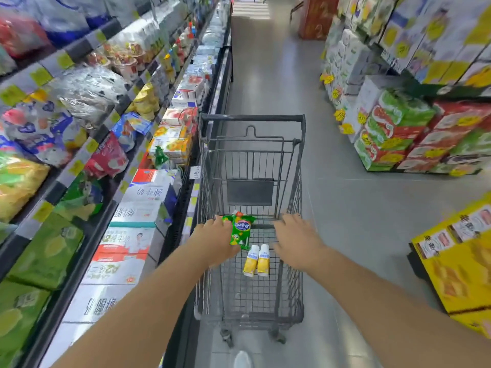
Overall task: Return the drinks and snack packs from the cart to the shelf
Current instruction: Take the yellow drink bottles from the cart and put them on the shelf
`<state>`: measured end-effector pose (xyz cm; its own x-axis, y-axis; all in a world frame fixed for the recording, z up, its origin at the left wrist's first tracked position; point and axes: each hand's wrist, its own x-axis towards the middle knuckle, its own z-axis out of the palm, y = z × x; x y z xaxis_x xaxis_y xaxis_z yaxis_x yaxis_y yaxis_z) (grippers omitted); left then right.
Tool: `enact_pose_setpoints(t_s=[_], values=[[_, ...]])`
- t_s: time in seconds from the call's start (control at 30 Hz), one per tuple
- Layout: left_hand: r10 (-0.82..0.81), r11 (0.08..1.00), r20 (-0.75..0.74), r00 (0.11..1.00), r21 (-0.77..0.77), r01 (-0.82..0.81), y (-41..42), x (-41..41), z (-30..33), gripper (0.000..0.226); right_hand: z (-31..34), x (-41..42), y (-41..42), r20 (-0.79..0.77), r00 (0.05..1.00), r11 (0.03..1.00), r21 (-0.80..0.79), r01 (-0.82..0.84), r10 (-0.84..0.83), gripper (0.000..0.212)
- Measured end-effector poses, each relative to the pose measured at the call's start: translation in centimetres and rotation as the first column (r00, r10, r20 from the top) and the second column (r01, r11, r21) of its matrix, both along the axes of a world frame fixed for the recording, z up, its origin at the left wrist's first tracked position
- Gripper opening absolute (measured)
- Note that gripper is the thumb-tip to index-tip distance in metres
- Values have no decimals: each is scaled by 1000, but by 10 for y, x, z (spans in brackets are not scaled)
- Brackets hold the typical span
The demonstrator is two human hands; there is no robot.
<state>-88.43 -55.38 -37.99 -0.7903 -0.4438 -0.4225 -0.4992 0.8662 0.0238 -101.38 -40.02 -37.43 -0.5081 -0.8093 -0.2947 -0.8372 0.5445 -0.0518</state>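
Now the left hand pinches a green snack pack over the cart, right hand spread, holding nothing

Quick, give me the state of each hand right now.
Left hand: holding the green snack pack above the cart.
Right hand: open, fingers spread over the cart, holding nothing.
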Motion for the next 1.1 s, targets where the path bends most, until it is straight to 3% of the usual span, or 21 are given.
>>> enact_pose_setpoints(t_s=[0.2, 0.37, 0.5, 0.67, 0.9, 1.1], values=[[29, 984, 105, 994, 172, -47, -28, -58, -85, 59, -85, -43, -42, 214, 966, 988, 77, 135, -149, 36], [117, 915, 159, 980, 367, -169, -36, -90, -186, 46, -188, -66, -75, 313, 915, 965, 146, 219, -255, 29], [228, 844, 216, 949, 443, -303, -37, -103, -276, 61, -282, -80, -89, 370, 846, 921, 219, 323, -384, 33], [268, 811, 287, 920, 448, -376, -39, -113, -359, 60, -384, -85, -100, 412, 694, 807, 311, 502, -590, 35], [410, 738, 284, 867, 455, -498, -43, -130, -452, 43, -465, -86, -110, 448, 476, 637, 344, 690, -757, 44], [502, 665, 257, 826, 496, -559, -38, -147, -475, 52, -488, -90, -110, 478, 449, 627, 327, 707, -755, 64]])
